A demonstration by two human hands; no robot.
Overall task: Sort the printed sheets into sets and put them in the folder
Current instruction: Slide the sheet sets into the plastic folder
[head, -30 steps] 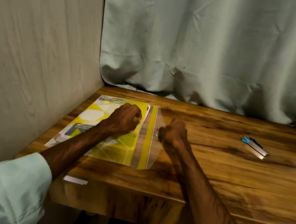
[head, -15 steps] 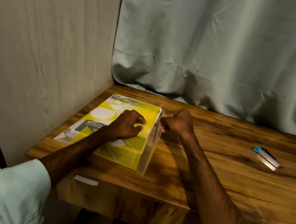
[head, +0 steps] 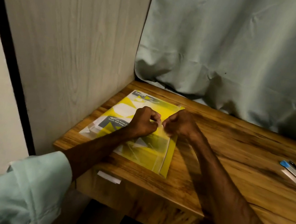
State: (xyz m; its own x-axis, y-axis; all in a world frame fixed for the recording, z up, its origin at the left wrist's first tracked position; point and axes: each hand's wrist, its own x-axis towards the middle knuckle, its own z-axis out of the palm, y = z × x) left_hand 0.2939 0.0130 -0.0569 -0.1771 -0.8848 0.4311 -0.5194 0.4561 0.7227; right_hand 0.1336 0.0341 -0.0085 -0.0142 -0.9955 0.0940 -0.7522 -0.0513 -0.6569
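The folder lies on the table; its clear flap, upright a moment ago, now covers the sheets (filing seems nearly done). Left hand and right hand pinch its edge, fingers curled.

Header number: beyond the left hand, at the far corner of the yellow printed sheet, a grey box is showing white figures reading roughly "3800". The first digit is blurring, so it is staying uncertain.
Sheet cover: the print is showing through the clear folder holding the sheet.
Dark panel text: just left of the left hand's wrist, a dark grey panel on the same sheet is carrying two lines of small white lettering, too blurred for reading.
White sticker: it is sitting on the front edge of the wooden desk, nearer the person than the left hand. Any print on it is too faint to tell.
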